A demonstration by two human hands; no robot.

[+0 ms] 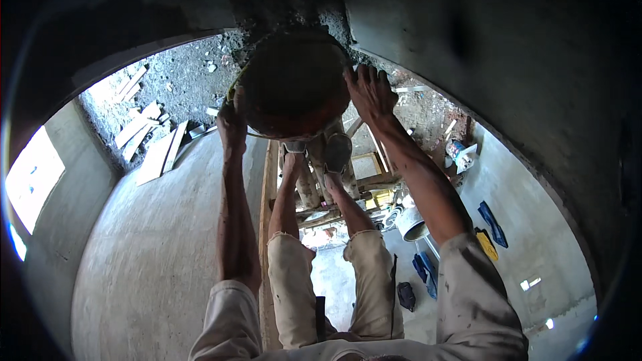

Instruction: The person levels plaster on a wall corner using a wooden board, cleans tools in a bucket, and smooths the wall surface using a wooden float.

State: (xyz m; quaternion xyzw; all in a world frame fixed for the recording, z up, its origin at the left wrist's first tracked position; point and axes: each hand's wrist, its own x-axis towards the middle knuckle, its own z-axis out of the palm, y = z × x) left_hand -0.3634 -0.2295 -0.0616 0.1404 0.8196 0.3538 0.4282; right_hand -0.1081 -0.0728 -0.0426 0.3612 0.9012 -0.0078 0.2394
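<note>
A wide round basin (pixel 294 90), dark inside with a reddish lower side, is held out at arm's length in front of me. My left hand (pixel 232 122) is closed around its left rim. On the opposite side my right hand (pixel 372 95) grips the upper right rim, fingers curled over it. The basin's contents are too dark to make out. Below it, my feet rest on rough wooden poles (pixel 307 187), partly hidden by the basin.
A long wooden plank (pixel 269 227) runs beside my left leg. Grey plastered walls stand left and right, and a dark wall rises ahead. Far below lie scrap boards (pixel 157 150), a metal bucket (pixel 412 225) and a bag (pixel 461 154). Blue clothing (pixel 493 224) hangs at right.
</note>
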